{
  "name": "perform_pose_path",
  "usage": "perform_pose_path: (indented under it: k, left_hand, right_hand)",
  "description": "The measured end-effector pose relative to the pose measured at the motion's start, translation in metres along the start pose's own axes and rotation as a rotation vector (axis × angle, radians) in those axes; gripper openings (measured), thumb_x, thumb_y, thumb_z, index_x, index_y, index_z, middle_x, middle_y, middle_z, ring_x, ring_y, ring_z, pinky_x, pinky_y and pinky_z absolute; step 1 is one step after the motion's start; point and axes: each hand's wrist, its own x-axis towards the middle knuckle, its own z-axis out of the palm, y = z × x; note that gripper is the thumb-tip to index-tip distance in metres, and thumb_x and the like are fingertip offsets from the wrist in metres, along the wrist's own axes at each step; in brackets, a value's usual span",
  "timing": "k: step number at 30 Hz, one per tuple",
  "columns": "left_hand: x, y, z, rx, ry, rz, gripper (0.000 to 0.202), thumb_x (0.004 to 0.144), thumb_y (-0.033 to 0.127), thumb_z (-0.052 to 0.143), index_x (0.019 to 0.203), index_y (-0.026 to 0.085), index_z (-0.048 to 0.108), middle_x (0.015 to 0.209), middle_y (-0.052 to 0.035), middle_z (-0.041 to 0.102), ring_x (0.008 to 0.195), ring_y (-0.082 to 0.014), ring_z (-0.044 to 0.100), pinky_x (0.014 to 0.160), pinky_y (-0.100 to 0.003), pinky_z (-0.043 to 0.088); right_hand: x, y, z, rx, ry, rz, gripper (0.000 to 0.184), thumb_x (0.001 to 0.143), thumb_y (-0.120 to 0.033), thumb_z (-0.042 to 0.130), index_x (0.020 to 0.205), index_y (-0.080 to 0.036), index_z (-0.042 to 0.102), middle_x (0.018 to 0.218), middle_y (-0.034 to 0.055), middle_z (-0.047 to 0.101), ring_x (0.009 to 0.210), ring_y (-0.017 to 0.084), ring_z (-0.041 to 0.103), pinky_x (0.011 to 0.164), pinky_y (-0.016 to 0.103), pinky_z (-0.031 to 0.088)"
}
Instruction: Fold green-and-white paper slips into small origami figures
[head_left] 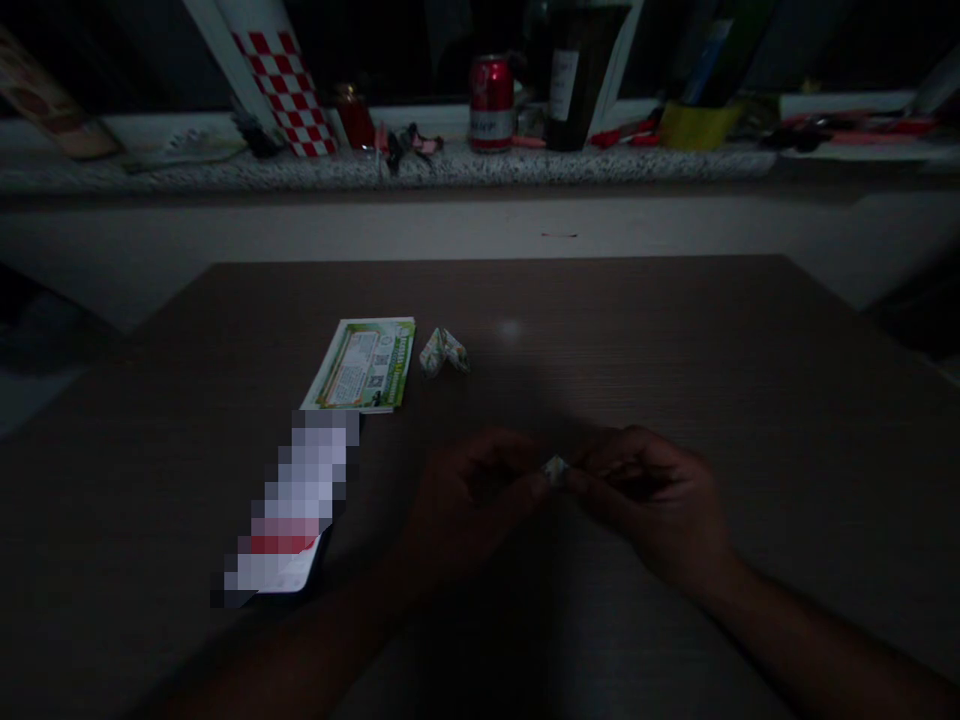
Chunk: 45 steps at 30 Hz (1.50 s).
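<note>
Between the thumbs and fingers of both hands is a small folded piece of printed paper (555, 470), held above the table. My left hand (484, 495) pinches its left side, its fingers curled. From the right, my right hand (652, 495) pinches the other side. Most of the paper is covered by the fingertips, and the light is dim. Farther back stands another folded paper piece (444, 352), shaped like a V with two wings. A stack of green and white printed sheets (360, 365) lies to its left.
A phone (289, 570) with a lit, pixelated screen lies on the brown table (637, 330), left of my hands. Behind the table, a granite windowsill (420, 175) carries a red can (491, 105), a checkered tube (281, 85), a dark cup (577, 85) and a yellow container (697, 125).
</note>
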Motion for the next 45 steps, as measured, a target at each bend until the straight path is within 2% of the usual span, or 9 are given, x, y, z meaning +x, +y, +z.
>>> perform_pose_path:
  k: [7,11,14,20,25,31,36,42,45]
  left_hand:
    - [-0.0022,0.005,-0.0017,0.277,-0.08,0.076,0.02,0.09,0.028,0.055,0.076,0.016,0.062,0.06,0.0039,0.055,0.054,-0.0069,0.05,0.05,-0.017,0.037]
    - [-0.0035,0.0076,0.001,0.257,-0.137,0.03,0.022,0.09,0.031,0.054,0.076,0.016,0.058,0.059,0.0041,0.053,0.051,-0.0076,0.049,0.049,-0.018,0.035]
    - [-0.003,0.0082,0.0028,0.271,-0.18,0.012,0.027,0.094,0.036,0.047,0.076,0.017,0.054,0.056,0.0052,0.049,0.049,-0.0083,0.046,0.048,-0.02,0.033]
    - [-0.0024,0.0072,0.0023,0.51,-0.208,0.234,0.034,0.095,0.028,0.04,0.064,0.017,0.047,0.054,0.0053,0.041,0.049,-0.0081,0.039,0.049,-0.023,0.026]
    - [-0.0046,0.0081,0.0047,0.491,-0.183,0.197,0.036,0.095,0.031,0.039,0.063,0.017,0.046,0.054,0.0054,0.039,0.048,-0.0083,0.038,0.048,-0.022,0.027]
    - [-0.003,0.0061,0.0053,0.452,-0.148,0.139,0.035,0.096,0.033,0.04,0.066,0.016,0.05,0.056,0.005,0.041,0.052,-0.0087,0.04,0.05,-0.021,0.029]
    - [-0.0016,0.0054,0.0021,0.363,-0.234,0.108,0.037,0.096,0.036,0.039,0.067,0.016,0.049,0.058,0.0048,0.04,0.052,-0.0083,0.036,0.048,-0.02,0.029]
    - [-0.0007,0.0081,-0.0026,0.411,-0.239,0.197,0.032,0.094,0.027,0.044,0.066,0.016,0.051,0.058,0.0044,0.042,0.052,-0.0081,0.038,0.05,-0.021,0.029]
    - [0.0002,0.0084,-0.0032,0.42,-0.21,0.187,0.031,0.094,0.028,0.045,0.067,0.016,0.055,0.058,0.0041,0.045,0.053,-0.0081,0.039,0.051,-0.021,0.03]
  right_hand:
    - [-0.0015,0.0034,-0.0013,-0.081,-0.21,0.108,0.01,0.082,-0.026,0.067,0.079,-0.018,0.063,0.064,-0.0012,0.061,0.056,0.009,0.056,0.049,0.019,0.044]
    - [-0.0024,0.0018,-0.0038,-0.18,-0.355,0.041,0.027,0.091,-0.03,0.055,0.07,-0.016,0.06,0.055,-0.0036,0.049,0.048,0.007,0.043,0.043,0.02,0.033]
    - [-0.0029,0.0011,-0.005,-0.167,-0.33,0.02,0.028,0.092,-0.032,0.054,0.069,-0.016,0.058,0.053,-0.0047,0.043,0.047,0.007,0.038,0.041,0.02,0.029]
    - [-0.003,0.0006,-0.0051,-0.116,-0.386,0.112,0.034,0.094,-0.036,0.049,0.067,-0.017,0.053,0.053,-0.0043,0.044,0.047,0.008,0.039,0.043,0.021,0.031]
    - [-0.0029,-0.0012,-0.0063,-0.15,-0.42,0.091,0.037,0.094,-0.038,0.049,0.063,-0.018,0.048,0.051,-0.0068,0.035,0.044,0.006,0.03,0.04,0.021,0.024]
    - [-0.0012,-0.0008,-0.0059,-0.11,-0.47,0.155,0.041,0.096,-0.04,0.044,0.062,-0.017,0.048,0.051,-0.0046,0.043,0.046,0.007,0.038,0.042,0.02,0.03]
    - [-0.0033,-0.0018,-0.006,-0.083,-0.403,0.105,0.041,0.095,-0.037,0.047,0.059,-0.018,0.044,0.049,-0.0081,0.029,0.041,0.005,0.024,0.038,0.02,0.019]
    - [-0.002,0.0029,-0.0061,-0.061,-0.442,0.109,0.039,0.095,-0.04,0.046,0.066,-0.016,0.055,0.051,-0.0042,0.045,0.045,0.007,0.04,0.042,0.02,0.032]
    - [0.0009,0.0034,-0.0063,-0.04,-0.388,0.112,0.038,0.093,-0.042,0.049,0.068,-0.016,0.059,0.052,-0.0022,0.051,0.047,0.009,0.046,0.044,0.021,0.036]
